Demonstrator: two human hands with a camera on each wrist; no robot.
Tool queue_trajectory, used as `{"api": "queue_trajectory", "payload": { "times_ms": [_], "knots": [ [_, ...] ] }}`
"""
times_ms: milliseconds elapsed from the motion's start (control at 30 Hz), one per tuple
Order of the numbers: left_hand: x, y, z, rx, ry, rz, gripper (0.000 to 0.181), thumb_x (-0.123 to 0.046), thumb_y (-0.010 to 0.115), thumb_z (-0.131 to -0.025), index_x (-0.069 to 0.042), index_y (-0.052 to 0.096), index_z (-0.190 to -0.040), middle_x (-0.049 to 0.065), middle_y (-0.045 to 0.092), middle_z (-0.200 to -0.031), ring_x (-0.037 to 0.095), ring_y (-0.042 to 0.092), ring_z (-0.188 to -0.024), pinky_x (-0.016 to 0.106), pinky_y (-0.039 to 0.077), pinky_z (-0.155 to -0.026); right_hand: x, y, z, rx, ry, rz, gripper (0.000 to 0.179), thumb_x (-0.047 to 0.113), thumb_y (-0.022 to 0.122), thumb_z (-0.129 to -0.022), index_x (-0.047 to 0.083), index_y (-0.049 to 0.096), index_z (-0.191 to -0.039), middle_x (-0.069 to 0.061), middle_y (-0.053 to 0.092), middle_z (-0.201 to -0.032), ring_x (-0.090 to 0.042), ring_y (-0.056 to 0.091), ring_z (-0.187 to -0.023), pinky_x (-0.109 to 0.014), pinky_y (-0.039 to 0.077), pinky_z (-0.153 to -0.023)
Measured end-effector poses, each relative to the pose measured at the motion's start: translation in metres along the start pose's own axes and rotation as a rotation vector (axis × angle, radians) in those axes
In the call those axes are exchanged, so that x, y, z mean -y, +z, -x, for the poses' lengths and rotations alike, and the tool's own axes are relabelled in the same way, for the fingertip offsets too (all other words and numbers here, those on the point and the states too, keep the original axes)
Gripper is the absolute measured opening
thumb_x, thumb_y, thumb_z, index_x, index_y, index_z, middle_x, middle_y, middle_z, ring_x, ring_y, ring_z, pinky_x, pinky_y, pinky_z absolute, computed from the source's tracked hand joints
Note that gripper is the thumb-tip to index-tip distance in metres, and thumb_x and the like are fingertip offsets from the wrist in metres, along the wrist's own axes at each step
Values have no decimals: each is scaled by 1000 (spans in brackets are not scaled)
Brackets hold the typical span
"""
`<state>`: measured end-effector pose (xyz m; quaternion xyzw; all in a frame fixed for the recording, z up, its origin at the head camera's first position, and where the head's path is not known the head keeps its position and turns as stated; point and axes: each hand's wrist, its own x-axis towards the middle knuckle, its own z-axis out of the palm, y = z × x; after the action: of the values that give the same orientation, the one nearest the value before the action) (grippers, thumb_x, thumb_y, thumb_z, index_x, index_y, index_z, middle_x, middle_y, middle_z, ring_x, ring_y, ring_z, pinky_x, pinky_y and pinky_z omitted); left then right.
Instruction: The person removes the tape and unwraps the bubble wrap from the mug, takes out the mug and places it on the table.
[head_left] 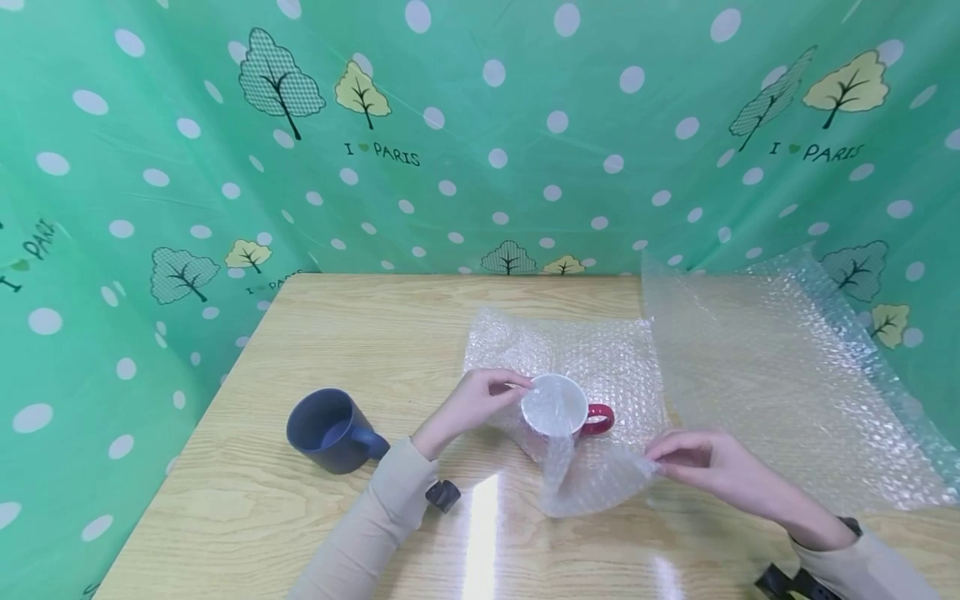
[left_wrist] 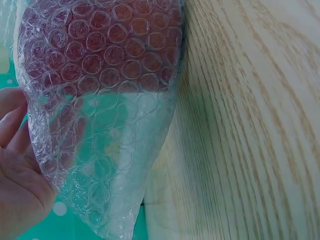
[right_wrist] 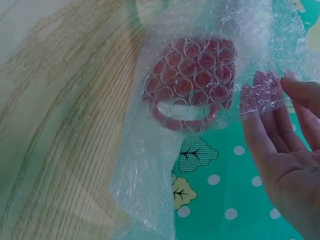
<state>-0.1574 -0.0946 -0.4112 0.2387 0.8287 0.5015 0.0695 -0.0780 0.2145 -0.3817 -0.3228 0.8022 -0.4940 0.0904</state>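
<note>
A red mug (head_left: 567, 408) with a white inside stands upright on a sheet of bubble wrap (head_left: 618, 358), its handle toward the right. My left hand (head_left: 478, 400) pinches part of the sheet at the mug's left rim. To the front right, my right hand (head_left: 716, 468) pinches a lifted corner of the same sheet between thumb and fingers. Through the clear bubbles, the mug's red side (right_wrist: 192, 70) shows in the right wrist view. The wrap also covers it in the left wrist view, where my left hand (left_wrist: 22, 172) is at the wrap's edge.
A dark blue mug (head_left: 330, 433) stands on the wooden table (head_left: 247, 500) at the left, close to my left forearm. Another large bubble wrap sheet (head_left: 765, 358) spreads over the right side. Behind the table hangs a green dotted cloth (head_left: 517, 108).
</note>
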Motion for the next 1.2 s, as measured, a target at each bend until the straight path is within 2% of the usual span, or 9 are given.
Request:
{"api": "queue_trajectory", "payload": {
  "times_ms": [400,533,700,867,1067,1200],
  "knots": [
    [0,-1,0,6,15,-6,17,-11,57,-85,-6,66,-98,7,64,-104,18,59,-96,19,47,-82,-10,-3,7,122,-76,-153,35,-13,53,-79,11,63,-102,5,62,-100,-4,57,-91,-22,51,-72],
    [-1,-1,0,7,17,-5,17,-11,57,-85,-5,66,-98,7,64,-104,18,59,-95,19,47,-81,-11,-3,10,152,-70,-150,34,-12,52,-80,11,63,-103,3,62,-101,-4,57,-93,-20,50,-76],
    [0,-1,0,7,16,-5,17,-11,57,-84,-5,66,-98,8,64,-104,18,59,-95,18,47,-81,-11,-5,13,195,-106,-132,34,-13,53,-79,9,63,-102,3,62,-103,-4,55,-97,-18,48,-80],
    [0,-1,1,8,14,-8,17,-11,57,-85,-5,66,-98,8,64,-105,19,59,-96,19,47,-82,-9,-9,14,305,-109,-174,38,-14,52,-77,9,61,-106,-2,61,-107,-8,53,-101,-21,45,-84],
    [3,0,0,9,10,-12,17,-12,57,-85,-6,66,-98,7,64,-104,18,59,-95,18,47,-81,-6,-15,13,394,-91,-136,42,-11,56,-75,11,61,-110,-7,60,-110,-8,52,-105,-19,42,-88],
    [3,1,0,8,11,-16,17,-12,57,-85,-6,66,-98,7,64,-104,17,60,-95,18,47,-81,-7,-22,12,460,-146,-150,42,-9,58,-77,8,57,-115,-8,57,-116,-10,50,-109,-20,39,-92]
  ]
}}
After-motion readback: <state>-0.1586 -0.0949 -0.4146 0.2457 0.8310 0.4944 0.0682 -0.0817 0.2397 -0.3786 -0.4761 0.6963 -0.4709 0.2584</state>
